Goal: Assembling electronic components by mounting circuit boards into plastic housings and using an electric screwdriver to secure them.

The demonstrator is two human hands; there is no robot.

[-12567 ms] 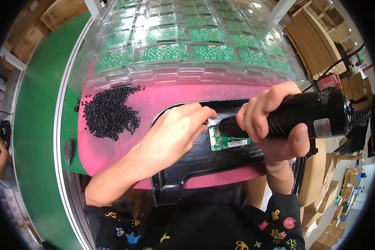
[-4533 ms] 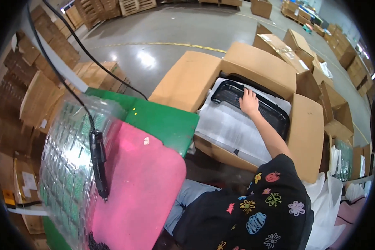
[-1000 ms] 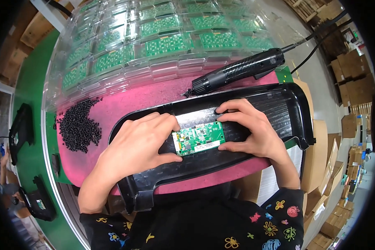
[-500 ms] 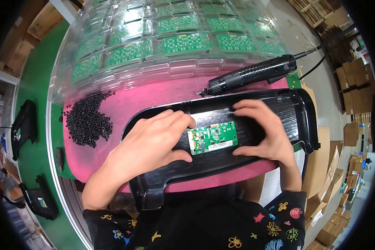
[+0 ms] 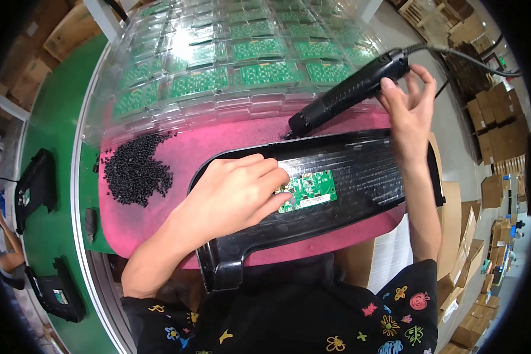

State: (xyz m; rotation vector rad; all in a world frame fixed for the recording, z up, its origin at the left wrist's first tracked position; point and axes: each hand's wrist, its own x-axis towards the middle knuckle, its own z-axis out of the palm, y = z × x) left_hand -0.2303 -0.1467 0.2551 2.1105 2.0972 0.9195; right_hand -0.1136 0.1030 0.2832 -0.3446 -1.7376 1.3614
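Observation:
A green circuit board (image 5: 317,187) with a white label strip lies inside a long black plastic housing (image 5: 366,162). My left hand (image 5: 233,192) is closed on the board's left end, thumb and fingertips pinching it; that end is hidden. At the upper right, my right hand (image 5: 408,112) grips the cable end of a black electric screwdriver (image 5: 348,94), thumb on the near side. The screwdriver slants down to the left, its tip by the housing's far edge.
A pink mat (image 5: 200,141) lies under the housing, with a heap of small black screws (image 5: 137,171) at left. Clear plastic trays (image 5: 265,106) of green boards stand behind. Similar housings (image 5: 59,286) lie on the green bench at left, near another person's arm (image 5: 9,242). Cardboard boxes (image 5: 501,112) stand right.
My right hand has left the board's right side and taken hold of the screwdriver, whose cable end is now raised. My left hand has closed onto the board's left end.

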